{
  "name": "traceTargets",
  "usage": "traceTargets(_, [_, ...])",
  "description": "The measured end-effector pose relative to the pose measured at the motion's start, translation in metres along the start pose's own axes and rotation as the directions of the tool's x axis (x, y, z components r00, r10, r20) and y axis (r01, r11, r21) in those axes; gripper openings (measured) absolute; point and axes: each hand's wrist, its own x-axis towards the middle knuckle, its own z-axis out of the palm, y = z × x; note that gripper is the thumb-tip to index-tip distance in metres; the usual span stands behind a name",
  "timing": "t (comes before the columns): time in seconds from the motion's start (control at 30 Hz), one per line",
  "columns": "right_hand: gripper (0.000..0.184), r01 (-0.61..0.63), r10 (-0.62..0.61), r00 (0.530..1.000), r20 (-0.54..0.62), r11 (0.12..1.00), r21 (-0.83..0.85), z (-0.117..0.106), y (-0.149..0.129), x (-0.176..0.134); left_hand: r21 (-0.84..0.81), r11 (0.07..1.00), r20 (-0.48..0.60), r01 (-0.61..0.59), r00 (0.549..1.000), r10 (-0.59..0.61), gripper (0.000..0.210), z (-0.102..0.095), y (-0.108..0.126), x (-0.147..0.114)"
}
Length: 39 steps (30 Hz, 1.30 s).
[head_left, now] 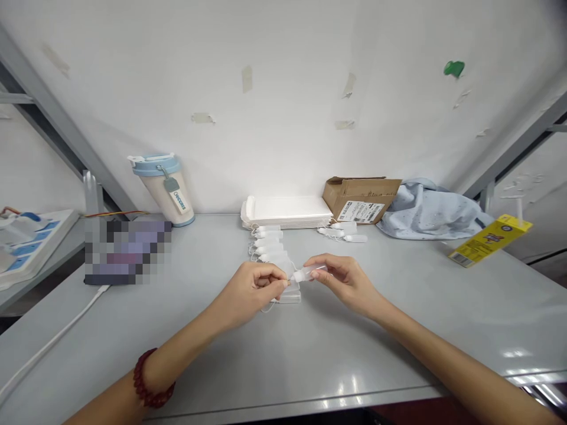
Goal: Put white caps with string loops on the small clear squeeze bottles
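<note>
My right hand point(343, 282) is closed around the body of a small translucent white plastic bottle point(312, 271) with a narrow tip pointing left. Right at that tip, the thumb and fingers of my left hand point(259, 289) are pinched together; what they hold is too small to make out. Beneath and beyond my hands lies a column of similar small bottles point(271, 248) on their sides, with thin white string loops at their left ends. A few more small bottles point(343, 231) lie farther back to the right, also with strings.
Behind the bottles is a stack of white trays point(287, 209), beside an open cardboard box point(363, 200) and a bluish cloth point(432, 209). A yellow drink carton point(489, 241) stands right. At left are a tumbler point(162, 189), a blurred-out device point(128, 251) with a white cable, and a power strip point(35, 245).
</note>
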Motion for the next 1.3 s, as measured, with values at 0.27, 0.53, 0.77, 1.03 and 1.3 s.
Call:
traceTargets(0.27, [0.023,0.019,-0.019,1.000,0.000,0.999,-0.036,0.0019,-0.0013,-0.0015,-0.041,0.999,-0.001,0.014,1.000,-0.014,0.016,-0.0005,0.0000,0.0017])
traceTargets(0.53, [0.025,0.045,-0.045,0.999,-0.003,0.996,-0.074,0.0023,-0.0003,-0.0019,-0.037,0.999,0.011,0.033,0.999,-0.032,0.017,0.0002,-0.0005,0.0013])
traceTargets(0.77, [0.025,0.058,-0.059,0.998,-0.008,0.993,-0.105,0.0025,0.0010,-0.0019,-0.050,0.998,0.027,0.035,0.999,-0.034,0.017,0.0002,-0.0031,0.0031])
traceTargets(1.03, [0.023,0.093,-0.096,0.995,-0.008,0.984,-0.153,0.0011,0.0008,-0.0008,-0.105,0.991,0.044,0.087,0.996,-0.083,0.019,-0.0006,-0.0032,0.0049])
traceTargets(1.3, [0.023,0.104,-0.112,0.992,-0.054,0.985,-0.136,-0.0011,0.0005,0.0008,-0.217,0.955,-0.018,0.202,0.977,-0.211,0.037,-0.0039,-0.0001,0.0061])
